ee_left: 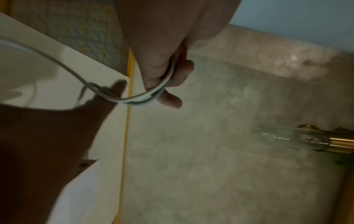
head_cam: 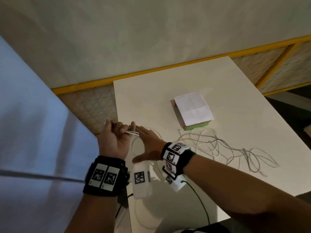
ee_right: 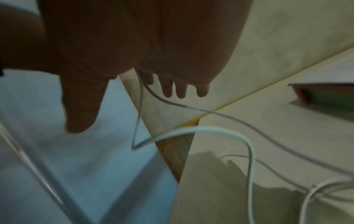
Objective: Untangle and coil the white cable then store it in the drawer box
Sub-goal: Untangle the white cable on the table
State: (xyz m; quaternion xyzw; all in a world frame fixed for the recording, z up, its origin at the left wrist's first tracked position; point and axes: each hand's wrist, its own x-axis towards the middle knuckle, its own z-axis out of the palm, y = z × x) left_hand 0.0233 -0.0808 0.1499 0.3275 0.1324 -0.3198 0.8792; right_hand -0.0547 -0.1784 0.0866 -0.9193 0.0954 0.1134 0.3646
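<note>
While the left hand (head_cam: 116, 137) is gripping a few turns of the white cable (head_cam: 217, 145) in curled fingers, the right hand (head_cam: 149, 145) is hovering flat with straight fingers; remaining cable is lying tangled on the table (head_cam: 235, 91) beside the closed drawer box (head_cam: 193, 110), contents hidden.

We stood in a plain indoor room, sparsely kept, more workspace than home. A bare white surface (head_cam: 227, 84) sat on a mottled grey floor (head_cam: 117, 39), beside a yellow-framed mesh panel (head_cam: 277, 64) and a pale blue wall (head_cam: 33, 115). What kind of room, we could not tell.
</note>
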